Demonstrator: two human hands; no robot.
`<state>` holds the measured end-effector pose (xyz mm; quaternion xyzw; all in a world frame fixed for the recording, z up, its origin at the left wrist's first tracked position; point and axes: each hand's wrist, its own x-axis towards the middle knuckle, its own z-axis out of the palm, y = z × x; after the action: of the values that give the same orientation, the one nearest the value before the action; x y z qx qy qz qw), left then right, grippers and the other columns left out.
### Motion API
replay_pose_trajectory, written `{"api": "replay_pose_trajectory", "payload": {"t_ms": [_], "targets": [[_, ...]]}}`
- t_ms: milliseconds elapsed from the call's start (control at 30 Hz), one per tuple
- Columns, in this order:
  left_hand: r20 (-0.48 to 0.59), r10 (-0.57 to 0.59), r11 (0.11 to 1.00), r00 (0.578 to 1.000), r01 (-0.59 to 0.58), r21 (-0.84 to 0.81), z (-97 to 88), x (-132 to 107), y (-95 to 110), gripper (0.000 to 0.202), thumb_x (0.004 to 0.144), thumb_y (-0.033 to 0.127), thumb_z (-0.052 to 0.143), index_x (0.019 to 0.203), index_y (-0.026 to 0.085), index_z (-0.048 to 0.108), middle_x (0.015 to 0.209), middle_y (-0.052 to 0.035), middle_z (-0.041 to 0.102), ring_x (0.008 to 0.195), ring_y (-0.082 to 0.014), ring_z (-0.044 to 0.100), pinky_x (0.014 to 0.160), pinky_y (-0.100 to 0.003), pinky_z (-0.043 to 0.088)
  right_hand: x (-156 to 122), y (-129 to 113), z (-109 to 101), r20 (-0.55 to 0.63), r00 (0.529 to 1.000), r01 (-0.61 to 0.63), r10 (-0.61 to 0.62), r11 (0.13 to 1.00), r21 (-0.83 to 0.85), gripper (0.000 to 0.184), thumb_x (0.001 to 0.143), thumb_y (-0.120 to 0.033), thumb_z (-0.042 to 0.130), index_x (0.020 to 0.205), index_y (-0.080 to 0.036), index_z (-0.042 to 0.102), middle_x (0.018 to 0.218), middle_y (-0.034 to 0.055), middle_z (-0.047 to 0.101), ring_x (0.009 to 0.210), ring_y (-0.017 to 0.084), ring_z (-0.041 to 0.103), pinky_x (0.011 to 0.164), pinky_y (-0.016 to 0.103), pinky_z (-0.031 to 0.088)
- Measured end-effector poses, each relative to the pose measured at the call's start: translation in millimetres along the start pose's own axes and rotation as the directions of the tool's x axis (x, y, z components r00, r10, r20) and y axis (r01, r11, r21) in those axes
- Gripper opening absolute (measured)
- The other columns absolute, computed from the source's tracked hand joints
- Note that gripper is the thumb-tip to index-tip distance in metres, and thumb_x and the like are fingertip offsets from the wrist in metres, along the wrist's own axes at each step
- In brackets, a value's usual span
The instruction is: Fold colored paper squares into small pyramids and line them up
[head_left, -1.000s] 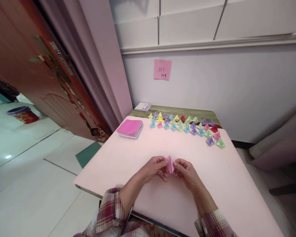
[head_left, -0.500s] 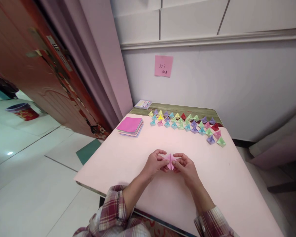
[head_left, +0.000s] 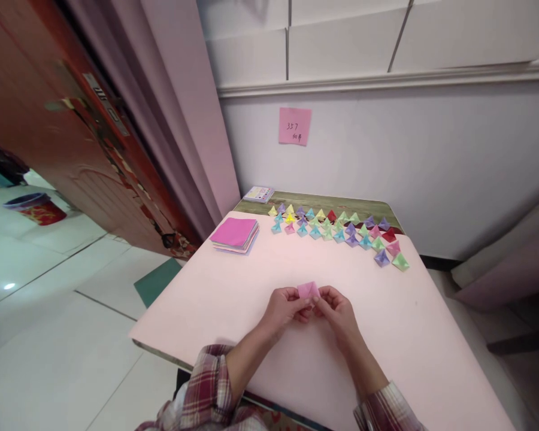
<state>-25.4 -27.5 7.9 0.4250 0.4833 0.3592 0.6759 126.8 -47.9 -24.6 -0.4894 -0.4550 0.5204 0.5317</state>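
Both my hands meet over the middle of the pink table [head_left: 215, 299], pinching a small folded pink paper [head_left: 308, 290] between them. My left hand [head_left: 285, 307] grips its left side with curled fingers. From the right, my right hand [head_left: 338, 309] holds the other side. The paper stands just above the tabletop. Plaid sleeves cover both my forearms.
Several small folded paper shapes [head_left: 341, 231] in many colours lie in rows at the table's far side. A stack of square coloured paper [head_left: 235, 234] with a magenta top sheet sits far left, a paper pack [head_left: 259, 194] behind it. A pink note [head_left: 294, 126] hangs on the wall. A red door [head_left: 49, 137] stands left.
The pink paper has been turned and reshaped between my fingers, from a pointed upright form to a flatter piece. Both hands stayed in place over the table's middle.
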Motion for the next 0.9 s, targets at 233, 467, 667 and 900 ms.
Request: {"api": "replay_pose_trajectory", "payload": {"t_ms": [233, 467, 667, 900], "targets": [[0.065, -0.045, 0.999, 0.997, 0.043, 0.024, -0.3, -5.7, 6.2, 0.041, 0.065, 0.043, 0.077, 0.086, 0.01, 0.067, 0.066, -0.0066, 0.069, 0.054, -0.0162, 0.065, 0.051, -0.026, 0.053, -0.3, -2.1, 0.9, -0.11, 0.956, 0.242, -0.273, 0.942, -0.231, 0.027, 0.079, -0.043, 0.067, 0.096, -0.022, 0.067, 0.1, 0.0077, 0.062, 0.081, 0.018, 0.062, 0.067, 0.03, 0.056], [0.114, -0.043, 0.999, 0.993, 0.041, 0.023, 5.7, -9.2, 6.7, 0.037, 0.067, 0.043, 0.075, 0.084, 0.011, 0.067, 0.068, -0.0053, 0.067, 0.054, -0.0146, 0.065, 0.051, -0.024, 0.052, -1.1, 0.3, 0.7, -0.132, 0.949, 0.255, -0.287, 0.942, -0.216, 0.019, 0.078, -0.04, 0.069, 0.083, -0.021, 0.07, 0.105, 0.0086, 0.06, 0.087, 0.021, 0.062, 0.065, 0.03, 0.057], [0.1, -0.013, 1.0, 0.995, 0.013, -0.005, 7.7, -10.7, 14.8, 0.028, 0.072, 0.039, 0.068, 0.072, 0.011, 0.066, 0.066, -0.0053, 0.066, 0.052, -0.014, 0.064, 0.051, -0.024, 0.052, -4.5, -7.8, 1.1, -0.069, 0.871, 0.447, -0.487, 0.843, -0.301, 0.015, 0.082, -0.024, 0.064, 0.093, -0.027, 0.074, 0.114, 0.0083, 0.058, 0.085, 0.019, 0.062, 0.076, 0.036, 0.055], [0.064, 0.01, 0.998, 0.998, -0.005, -0.069, 6.2, -15.9, 24.7, 0.024, 0.07, 0.03, 0.068, 0.082, 0.009, 0.07, 0.067, -0.0071, 0.068, 0.053, -0.0148, 0.064, 0.053, -0.026, 0.053, -9.2, -13.7, 2.5, 0.068, 0.858, 0.507, -0.509, 0.818, -0.273, 0.024, 0.083, -0.017, 0.057, 0.095, -0.029, 0.074, 0.122, 0.0078, 0.054, 0.098, 0.022, 0.059, 0.082, 0.038, 0.053]]}}
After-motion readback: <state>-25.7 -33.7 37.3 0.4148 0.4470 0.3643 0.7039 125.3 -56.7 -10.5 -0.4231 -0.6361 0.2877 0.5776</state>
